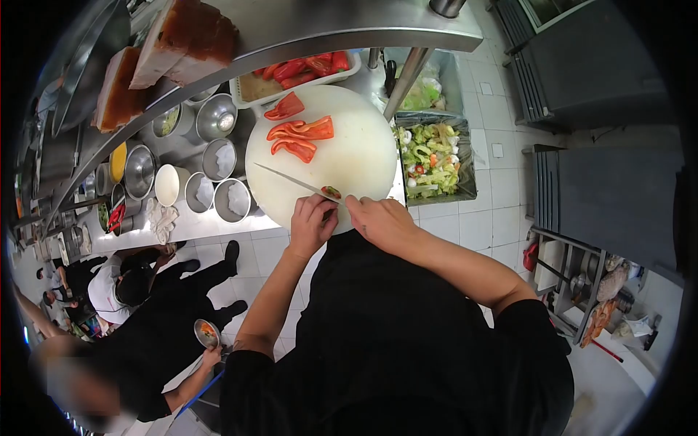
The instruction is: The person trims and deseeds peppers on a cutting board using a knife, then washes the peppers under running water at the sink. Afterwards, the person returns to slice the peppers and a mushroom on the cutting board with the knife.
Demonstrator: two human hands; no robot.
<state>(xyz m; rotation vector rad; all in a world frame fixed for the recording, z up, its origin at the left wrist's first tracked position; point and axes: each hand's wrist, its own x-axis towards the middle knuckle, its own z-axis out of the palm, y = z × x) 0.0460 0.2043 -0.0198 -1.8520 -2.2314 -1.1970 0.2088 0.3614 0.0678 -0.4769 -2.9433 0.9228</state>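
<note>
My right hand (pixel 382 225) is closed around the handle end of a knife (pixel 291 179), whose long blade points to the upper left across the round white cutting board (pixel 363 145). Close beside it, my left hand (pixel 313 224) has its fingers curled on what looks like a red pepper, mostly hidden by the hand. A small dark red and green pepper piece (pixel 331 192) shows at the blade, by the fingertips. Farther up the board lie several opened red pepper pieces (pixel 302 131).
Beyond the board, a white tray (pixel 355 64) holds whole red peppers. Bins of vegetable scraps (pixel 432 156) stand at the right. Metal bowls (pixel 217 116) and pots line the left counter, under a steel shelf (pixel 327 36) bearing meat blocks. A co-worker holding a bowl (pixel 207 333) stands lower left.
</note>
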